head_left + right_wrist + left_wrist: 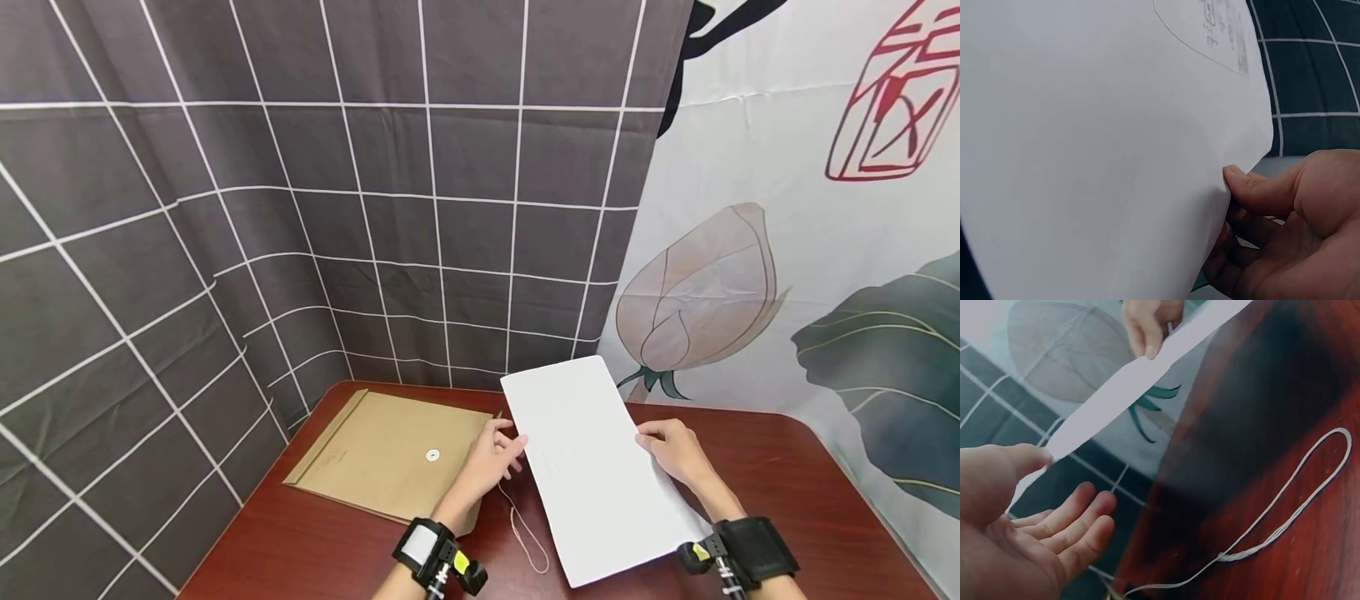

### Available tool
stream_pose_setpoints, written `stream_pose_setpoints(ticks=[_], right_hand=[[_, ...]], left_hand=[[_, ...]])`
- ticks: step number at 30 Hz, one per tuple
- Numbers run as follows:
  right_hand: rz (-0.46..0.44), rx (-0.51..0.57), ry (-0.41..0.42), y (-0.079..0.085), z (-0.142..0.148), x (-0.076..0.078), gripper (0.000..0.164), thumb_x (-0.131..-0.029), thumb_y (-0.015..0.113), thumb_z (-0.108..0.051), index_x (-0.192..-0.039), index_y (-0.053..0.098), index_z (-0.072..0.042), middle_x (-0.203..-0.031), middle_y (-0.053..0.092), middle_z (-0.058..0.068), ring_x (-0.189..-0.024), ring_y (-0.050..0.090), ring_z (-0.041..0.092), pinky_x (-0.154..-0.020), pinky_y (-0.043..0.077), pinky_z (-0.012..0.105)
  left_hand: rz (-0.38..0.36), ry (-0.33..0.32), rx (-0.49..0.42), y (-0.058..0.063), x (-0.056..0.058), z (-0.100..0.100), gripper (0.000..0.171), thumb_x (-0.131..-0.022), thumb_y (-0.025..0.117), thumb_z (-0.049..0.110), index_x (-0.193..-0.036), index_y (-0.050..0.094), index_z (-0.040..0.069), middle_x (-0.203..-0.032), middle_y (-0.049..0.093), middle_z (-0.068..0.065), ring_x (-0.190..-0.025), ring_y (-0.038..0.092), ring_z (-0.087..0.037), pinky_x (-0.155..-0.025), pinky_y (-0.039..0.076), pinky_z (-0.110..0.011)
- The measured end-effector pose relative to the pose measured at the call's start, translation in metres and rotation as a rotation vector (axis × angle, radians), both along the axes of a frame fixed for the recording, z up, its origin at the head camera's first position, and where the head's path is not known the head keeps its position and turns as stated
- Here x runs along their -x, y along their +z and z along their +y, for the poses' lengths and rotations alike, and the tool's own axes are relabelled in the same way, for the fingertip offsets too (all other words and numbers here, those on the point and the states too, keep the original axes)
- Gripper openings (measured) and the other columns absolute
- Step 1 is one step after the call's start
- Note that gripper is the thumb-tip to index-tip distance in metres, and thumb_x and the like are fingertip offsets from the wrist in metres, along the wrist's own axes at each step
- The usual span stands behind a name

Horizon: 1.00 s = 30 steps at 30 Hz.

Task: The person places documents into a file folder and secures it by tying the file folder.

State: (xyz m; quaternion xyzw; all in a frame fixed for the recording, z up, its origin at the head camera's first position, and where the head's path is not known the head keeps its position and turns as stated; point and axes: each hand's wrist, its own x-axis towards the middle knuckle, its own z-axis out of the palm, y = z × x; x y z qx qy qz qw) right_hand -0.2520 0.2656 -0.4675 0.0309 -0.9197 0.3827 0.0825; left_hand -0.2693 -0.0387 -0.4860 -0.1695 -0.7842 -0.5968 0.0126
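I'm pinching the white paper (592,475) by opposite edges, left hand (491,454) and right hand (675,450), holding it between them. The envelope (390,458) is lying left of my left hand; gripping lightly and evenly should be sparing the paper creases.

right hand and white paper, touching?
Touching. The right wrist view shows the right hand gripping the white paper, its thumb tip pressed against the sheet's edge.
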Motion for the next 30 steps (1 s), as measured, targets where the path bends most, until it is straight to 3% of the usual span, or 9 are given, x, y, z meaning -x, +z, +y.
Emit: stream_pose_setpoints(ticks=[5, 8, 13, 17, 20, 24, 30], right_hand=[[0.023, -0.019, 0.043, 0.003, -0.006, -0.003, 0.019, -0.092, 0.057, -0.003, -0.105, 0.069, 0.004, -0.101, 0.066, 0.019, -0.088, 0.057, 0.030, -0.082, 0.047, 0.054], [0.032, -0.022, 0.076, 0.004, -0.008, -0.004, 0.017, -0.092, 0.058, -0.002, -0.103, 0.070, 0.001, -0.098, 0.067, 0.014, -0.086, 0.056, 0.027, -0.080, 0.047, 0.049], [0.075, -0.049, 0.137, 0.006, -0.010, -0.004, 0.016, -0.091, 0.059, -0.001, -0.100, 0.072, -0.003, -0.094, 0.067, 0.008, -0.083, 0.056, 0.023, -0.077, 0.047, 0.044], [0.099, -0.082, 0.180, 0.008, -0.013, -0.004, 0.015, -0.090, 0.060, 0.000, -0.098, 0.072, -0.005, -0.092, 0.067, 0.005, -0.082, 0.056, 0.021, -0.073, 0.047, 0.040], [0.115, -0.109, 0.221, 0.009, -0.014, -0.005, 0.015, -0.089, 0.061, 0.000, -0.096, 0.072, -0.007, -0.089, 0.067, 0.002, -0.079, 0.055, 0.018, -0.070, 0.047, 0.036], [0.131, -0.129, 0.269, 0.009, -0.016, -0.005, 0.015, -0.088, 0.062, 0.001, -0.093, 0.072, -0.009, -0.086, 0.066, -0.002, -0.077, 0.054, 0.015, -0.068, 0.047, 0.031], [0.140, -0.149, 0.319, 0.011, -0.017, -0.008, 0.014, -0.087, 0.064, 0.000, -0.091, 0.072, -0.011, -0.083, 0.064, -0.005, -0.075, 0.052, 0.011, -0.066, 0.046, 0.028]], left_hand=[[-0.038, -0.007, -0.046, 0.020, -0.004, -0.015, 0.049, -0.097, 0.055, 0.018, -0.130, 0.037, -0.014, -0.083, 0.064, -0.024, -0.067, 0.060, -0.049, -0.060, 0.051, -0.055], [-0.076, -0.023, -0.069, 0.028, -0.005, -0.024, 0.039, -0.098, 0.054, 0.018, -0.123, 0.044, -0.011, -0.079, 0.063, -0.018, -0.067, 0.059, -0.051, -0.063, 0.051, -0.056], [-0.097, -0.026, -0.092, 0.019, 0.004, -0.036, 0.038, -0.098, 0.056, 0.024, -0.122, 0.053, -0.004, -0.082, 0.064, -0.009, -0.064, 0.060, -0.042, -0.064, 0.051, -0.054], [-0.095, -0.046, -0.058, 0.015, 0.007, -0.045, 0.042, -0.097, 0.056, 0.031, -0.123, 0.057, -0.002, -0.096, 0.068, -0.011, -0.074, 0.065, -0.023, -0.069, 0.053, -0.039], [-0.122, -0.094, -0.039, 0.018, 0.005, -0.050, 0.042, -0.097, 0.055, 0.034, -0.120, 0.059, -0.002, -0.099, 0.069, -0.011, -0.081, 0.066, -0.017, -0.071, 0.052, -0.031], [-0.174, -0.175, 0.009, 0.023, -0.002, -0.054, 0.041, -0.097, 0.054, 0.035, -0.117, 0.062, 0.001, -0.092, 0.069, -0.008, -0.078, 0.066, -0.018, -0.068, 0.053, -0.032], [-0.218, -0.258, 0.094, 0.027, -0.015, -0.058, 0.034, -0.098, 0.053, 0.034, -0.109, 0.065, 0.005, -0.074, 0.063, -0.004, -0.058, 0.058, -0.014, -0.053, 0.049, -0.032]])
